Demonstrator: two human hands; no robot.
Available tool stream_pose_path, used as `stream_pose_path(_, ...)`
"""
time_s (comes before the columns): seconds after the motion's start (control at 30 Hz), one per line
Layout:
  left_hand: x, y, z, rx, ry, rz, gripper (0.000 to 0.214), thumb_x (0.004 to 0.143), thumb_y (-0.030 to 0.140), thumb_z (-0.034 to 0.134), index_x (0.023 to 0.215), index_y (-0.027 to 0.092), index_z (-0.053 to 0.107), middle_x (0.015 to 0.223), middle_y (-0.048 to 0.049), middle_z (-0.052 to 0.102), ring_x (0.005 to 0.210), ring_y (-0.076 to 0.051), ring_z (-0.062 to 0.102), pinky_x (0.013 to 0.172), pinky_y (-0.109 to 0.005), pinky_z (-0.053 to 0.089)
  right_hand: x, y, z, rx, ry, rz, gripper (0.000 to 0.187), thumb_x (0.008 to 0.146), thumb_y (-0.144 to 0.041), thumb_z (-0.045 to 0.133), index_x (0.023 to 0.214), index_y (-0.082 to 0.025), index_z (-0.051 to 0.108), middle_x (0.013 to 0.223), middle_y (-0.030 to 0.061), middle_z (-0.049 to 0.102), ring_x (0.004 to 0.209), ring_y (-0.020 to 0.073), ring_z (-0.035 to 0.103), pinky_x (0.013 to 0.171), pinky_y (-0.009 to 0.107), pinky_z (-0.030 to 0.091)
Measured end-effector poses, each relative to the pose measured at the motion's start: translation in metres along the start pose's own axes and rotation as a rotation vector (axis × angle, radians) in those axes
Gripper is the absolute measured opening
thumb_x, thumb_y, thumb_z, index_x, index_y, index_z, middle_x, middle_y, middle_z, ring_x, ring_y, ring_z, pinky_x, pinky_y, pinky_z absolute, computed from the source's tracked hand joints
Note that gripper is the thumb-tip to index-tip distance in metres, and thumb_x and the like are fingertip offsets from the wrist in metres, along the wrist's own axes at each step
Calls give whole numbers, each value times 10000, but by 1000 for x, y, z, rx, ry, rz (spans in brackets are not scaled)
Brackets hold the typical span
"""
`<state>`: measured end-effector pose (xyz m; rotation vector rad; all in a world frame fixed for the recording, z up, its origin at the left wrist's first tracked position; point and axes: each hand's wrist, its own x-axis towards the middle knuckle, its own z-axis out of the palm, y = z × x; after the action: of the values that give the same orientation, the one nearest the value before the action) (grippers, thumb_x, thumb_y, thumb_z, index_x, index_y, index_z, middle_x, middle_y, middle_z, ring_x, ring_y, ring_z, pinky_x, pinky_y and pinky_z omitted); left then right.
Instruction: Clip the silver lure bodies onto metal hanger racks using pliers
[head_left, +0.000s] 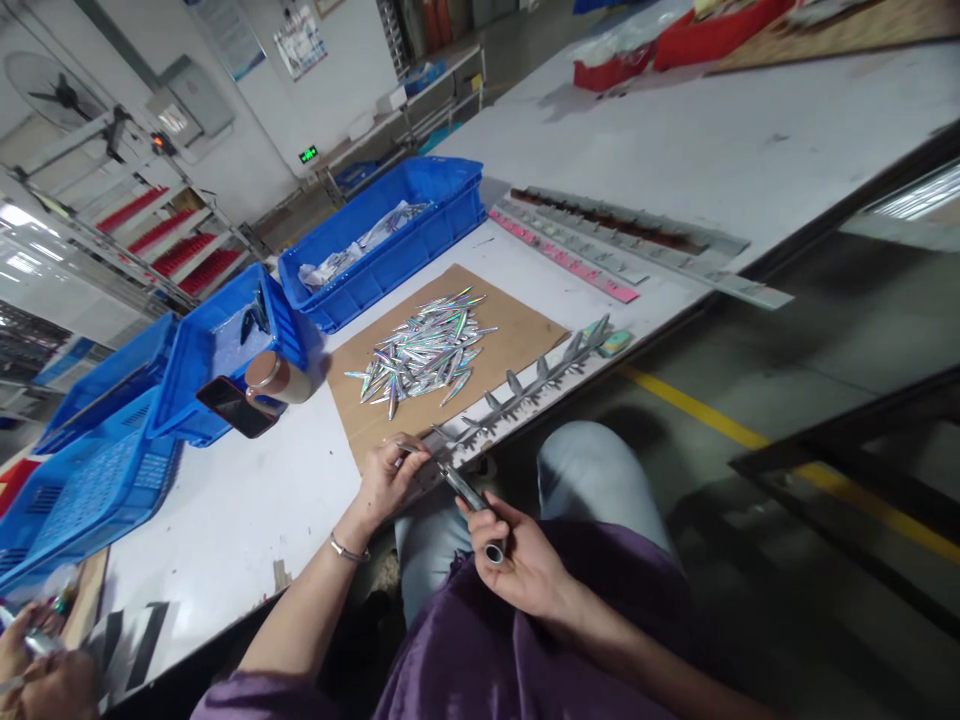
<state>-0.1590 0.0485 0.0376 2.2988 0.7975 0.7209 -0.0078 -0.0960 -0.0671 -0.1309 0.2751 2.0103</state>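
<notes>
Metal tool (471,497) between both hands (386,482) (526,567)

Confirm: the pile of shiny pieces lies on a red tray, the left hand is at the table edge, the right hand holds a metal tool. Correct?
No. The head view shows the pile of shiny pieces on a brown cardboard sheet, not a red tray. The left hand is at the table edge and the right hand holds a metal tool.

Open tabletop (255,500) between left hand (390,478) and blue crates (174,400)
</notes>
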Motion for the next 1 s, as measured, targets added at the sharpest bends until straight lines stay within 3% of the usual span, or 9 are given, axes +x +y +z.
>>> stream_pose_path(0.2, -1, -3, 1, -1, 3, 5, 261, 999, 405, 597, 899, 184, 695, 850, -54, 724, 802, -172, 684, 761, -294, 514, 1, 3, -3, -36, -9, -22, 259, 932, -325, 669, 1101, -129, 680, 684, -61, 582, 523, 59, 540, 492, 199, 303)
stream_pose_path(0.4, -1, -1, 2, -2, 11, -19, 289, 1002, 424, 585, 885, 181, 690, 840, -58, 722, 792, -179, 677, 757, -303, 513, 9, 5, 2, 96, -4, 25, 346, 865, -296, 757, 1131, -106, 643, 666, -105, 569, 514, 15, 526, 534, 154, 348)
stream_pose_path(0.57, -1, -1, 2, -9, 1, -9, 281, 1004, 415, 584, 888, 178, 683, 835, -56, 716, 790, -176, 679, 756, -296, 517, 12, 5, 17, -16, 199, -61, 343, 876, -415, 760, 1037, -133, 649, 668, -69, 575, 497, 40, 503, 454, 174, 326)
stream_pose_path(0.67, -1, -2, 2, 1, -3, 7, 260, 1009, 389, 581, 897, 177, 681, 847, -61, 716, 802, -176, 677, 762, -296, 518, 12, 4, 22, -254, 251, -189, 341, 873, -472, 751, 1002, -174, 647, 696, -31, 594, 524, 75, 522, 443, 195, 334)
stream_pose_path(1.0, 1, 2, 3, 79, -32, 90, 243, 1023, 359, 562, 910, 175, 672, 854, -56, 710, 790, -164, 665, 745, -277, 504, 6, -2, 20, -1449, 383, -781, 331, 957, -445, 602, 1185, -212, 655, 761, 43, 655, 673, 183, 614, 603, 284, 439)
